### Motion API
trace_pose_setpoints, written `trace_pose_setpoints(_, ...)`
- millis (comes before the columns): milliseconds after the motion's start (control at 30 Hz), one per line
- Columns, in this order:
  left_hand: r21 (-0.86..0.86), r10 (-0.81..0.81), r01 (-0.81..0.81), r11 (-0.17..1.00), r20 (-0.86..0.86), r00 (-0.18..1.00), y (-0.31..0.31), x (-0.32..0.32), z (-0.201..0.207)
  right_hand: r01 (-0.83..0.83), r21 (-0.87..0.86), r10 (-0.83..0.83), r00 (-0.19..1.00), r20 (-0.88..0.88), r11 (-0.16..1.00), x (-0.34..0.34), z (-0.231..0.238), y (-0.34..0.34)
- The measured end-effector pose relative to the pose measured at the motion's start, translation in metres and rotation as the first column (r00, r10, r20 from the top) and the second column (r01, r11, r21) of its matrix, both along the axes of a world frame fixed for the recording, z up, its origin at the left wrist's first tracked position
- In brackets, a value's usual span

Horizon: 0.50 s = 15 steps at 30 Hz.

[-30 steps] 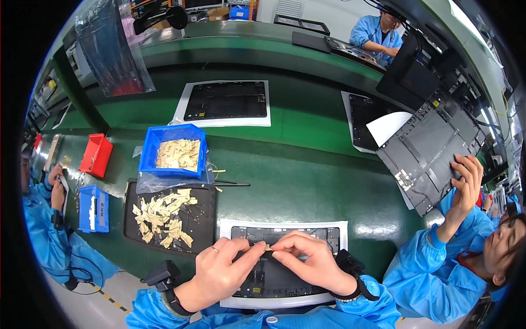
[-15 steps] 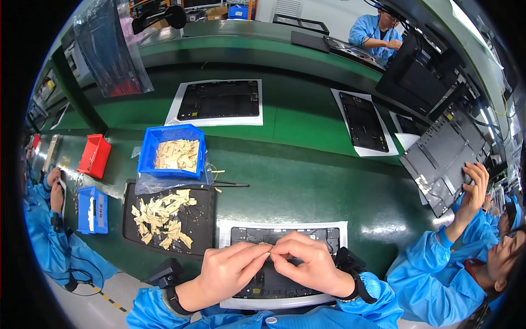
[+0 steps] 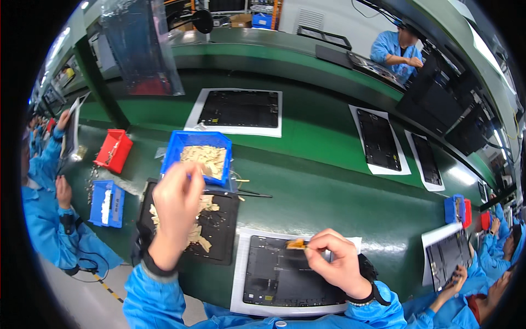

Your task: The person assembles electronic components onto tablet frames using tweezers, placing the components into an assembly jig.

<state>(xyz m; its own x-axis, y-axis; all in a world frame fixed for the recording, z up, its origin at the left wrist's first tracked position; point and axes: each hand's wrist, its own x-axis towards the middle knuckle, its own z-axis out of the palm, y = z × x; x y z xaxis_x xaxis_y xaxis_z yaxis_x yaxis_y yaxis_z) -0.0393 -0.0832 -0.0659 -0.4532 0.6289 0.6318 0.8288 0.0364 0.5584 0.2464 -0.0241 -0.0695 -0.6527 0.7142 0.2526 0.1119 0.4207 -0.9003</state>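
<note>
My left hand [image 3: 178, 208], smeared by motion, is raised over the black tray [image 3: 226, 241] at the front edge of the blue bin [image 3: 171, 151]. Its fingers are curled together; what they hold, if anything, I cannot make out. Thin cream paper scraps [image 3: 205, 156] fill the bin, and more scraps [image 3: 198, 238] lie on the tray. My right hand [image 3: 337, 260] pinches a small orange-brown strip [image 3: 296, 244] between thumb and forefinger. The strip hovers over the upper edge of a flat black device panel [image 3: 290, 279], which rests on a white sheet [image 3: 241, 274] before me.
Black tweezers [image 3: 255, 193] lie right of the bin. Farther back are more panels [image 3: 238, 108] on white sheets. A red bin [image 3: 115, 151] and another blue bin [image 3: 98, 203] stand left. Co-workers sit both sides; one at right holds a panel [image 3: 446, 257].
My hands have parted: the left went up and left toward the blue bin, the right moved right with the orange-brown strip. The view has shifted. The right co-worker's panel is lower.
</note>
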Motion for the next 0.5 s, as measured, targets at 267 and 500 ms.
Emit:
trace_pose_setpoints(267,-0.103,-0.047,0.007,0.995,-0.394,0.918,-0.017,0.004,-0.006,-0.040,-0.059,0.044,0.997,0.057,0.997,-0.003,-0.013,-0.003)
trace_pose_setpoints(500,-0.161,-0.499,0.491,0.856,-0.009,0.867,-0.043,0.096,-0.008,-0.126,-0.171,0.137,0.989,0.052,0.977,-0.016,-0.007,-0.008)
